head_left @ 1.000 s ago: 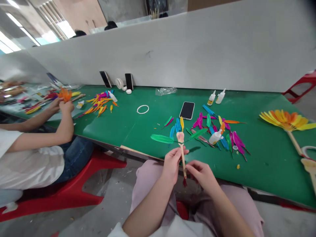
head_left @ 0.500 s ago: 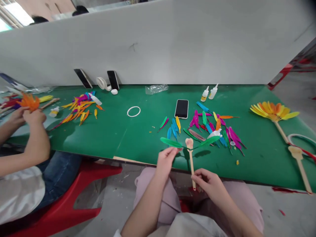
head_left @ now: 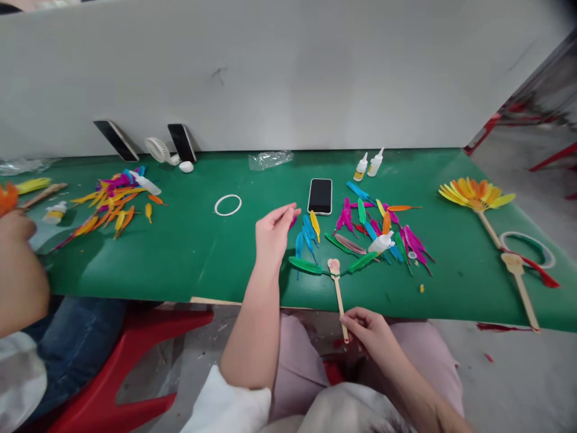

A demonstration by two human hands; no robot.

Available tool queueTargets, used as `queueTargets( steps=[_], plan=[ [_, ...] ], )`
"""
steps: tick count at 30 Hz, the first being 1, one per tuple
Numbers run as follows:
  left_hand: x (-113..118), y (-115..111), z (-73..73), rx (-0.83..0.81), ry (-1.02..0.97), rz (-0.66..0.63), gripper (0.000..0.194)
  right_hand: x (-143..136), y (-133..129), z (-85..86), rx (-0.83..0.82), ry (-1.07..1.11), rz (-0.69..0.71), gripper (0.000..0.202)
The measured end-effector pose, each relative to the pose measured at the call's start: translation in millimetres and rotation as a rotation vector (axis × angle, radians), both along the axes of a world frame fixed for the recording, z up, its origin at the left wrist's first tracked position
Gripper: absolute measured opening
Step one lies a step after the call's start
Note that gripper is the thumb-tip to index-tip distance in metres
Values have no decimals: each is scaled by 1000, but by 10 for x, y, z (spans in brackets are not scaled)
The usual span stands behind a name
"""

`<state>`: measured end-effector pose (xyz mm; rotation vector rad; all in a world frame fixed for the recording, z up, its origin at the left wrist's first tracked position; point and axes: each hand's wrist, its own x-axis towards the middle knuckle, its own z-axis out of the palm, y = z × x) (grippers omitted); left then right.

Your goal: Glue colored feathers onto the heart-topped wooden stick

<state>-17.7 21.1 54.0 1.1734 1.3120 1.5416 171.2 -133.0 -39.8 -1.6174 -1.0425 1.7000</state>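
Partition (head_left: 270, 84), pale grey, closes off the far side, and before it I see a green table (head_left: 180, 255) running nearly the whole width. At the near left, a red stool (head_left: 115, 391) shows beside a co-worker's blue jeans (head_left: 85, 343); that person's hand (head_left: 15, 231) is at the left edge, by an orange tuft (head_left: 8, 198).

In the middle, the person's right hand (head_left: 367, 325), just off the table's near edge, grasps the lower end of a wooden handle (head_left: 339, 300) between thumb and fingers. The handle tilts away, its head over the table, with one green feather (head_left: 304, 264) spreading left and another (head_left: 362, 262) right; whether the head touches the tabletop I can't tell. The left hand (head_left: 274, 234) is raised farther off to the left, fingertips drawn together near some blue feathers (head_left: 309, 230); I can't make out whether they pinch anything.

On the right lies a yellow and orange feather fan (head_left: 478, 195), with a second wooden handle (head_left: 524, 297) nearer. A dark-screened phone (head_left: 320, 196) lies beyond the blue feathers; far left, two more phones (head_left: 181, 143) lean up, a small white fan (head_left: 157, 149) between them. Two glue bottles (head_left: 360, 168) stand far right of centre. A third bottle (head_left: 381, 243) lies among mixed loose feathers (head_left: 415, 243).
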Motion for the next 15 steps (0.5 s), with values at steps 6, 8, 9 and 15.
queueTargets(
  steps=[6, 8, 9, 15],
  plan=[
    [368, 293, 107, 25, 296, -318, 20, 95, -42, 52, 75, -146, 26, 34],
    [376, 291, 6, -9, 445, -389, 20, 244, -11, 142, 126, -225, -1, 35],
    [363, 283, -50, -39, 495, -420, 20, 341, 28, 188, 134, -259, -28, 35],
    [375, 238, -257, -153, 524, -394, 25, 859, 584, 260, 347, -442, -395, 50]
  ],
)
